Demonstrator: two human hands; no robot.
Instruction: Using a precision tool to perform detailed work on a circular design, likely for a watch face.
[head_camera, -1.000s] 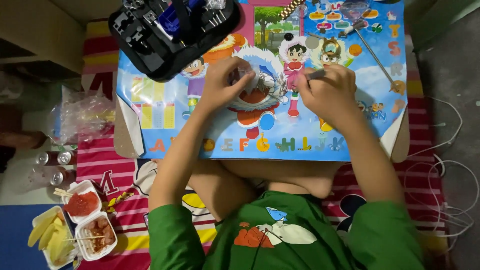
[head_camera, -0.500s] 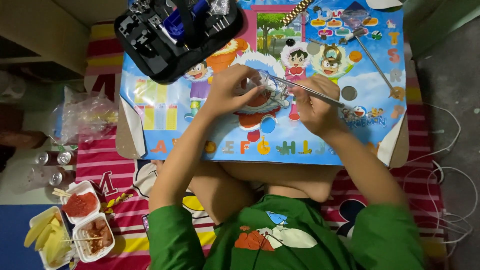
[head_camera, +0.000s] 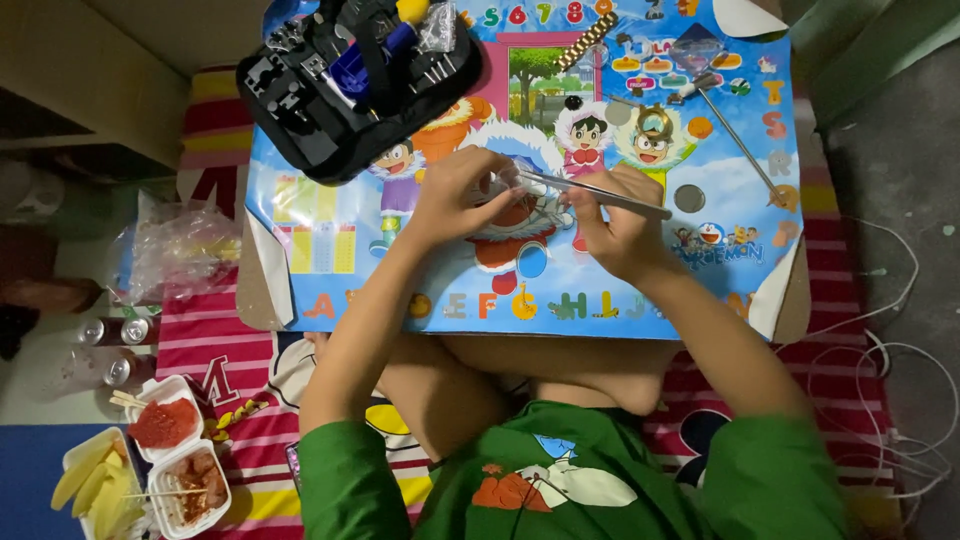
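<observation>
My left hand (head_camera: 462, 198) pinches a small clear object (head_camera: 508, 181), too small to name, over the middle of a low table covered with a bright cartoon sheet (head_camera: 330, 250). My right hand (head_camera: 622, 228) holds metal tweezers (head_camera: 590, 192) whose tips reach left to that small object. Both forearms stretch out from green sleeves.
A black tool tray (head_camera: 345, 85) with several small tools sits at the table's far left. A metal watch band (head_camera: 587, 40), a thin metal rod tool (head_camera: 740, 145) and a dark round disc (head_camera: 688, 198) lie at the far right. Food containers (head_camera: 150, 470) and cans (head_camera: 115, 345) stand on the floor at left; white cables (head_camera: 900, 380) lie at right.
The right hand has taken up the tweezers and brought their tips to the small object in the left hand. The view has shifted slightly.
</observation>
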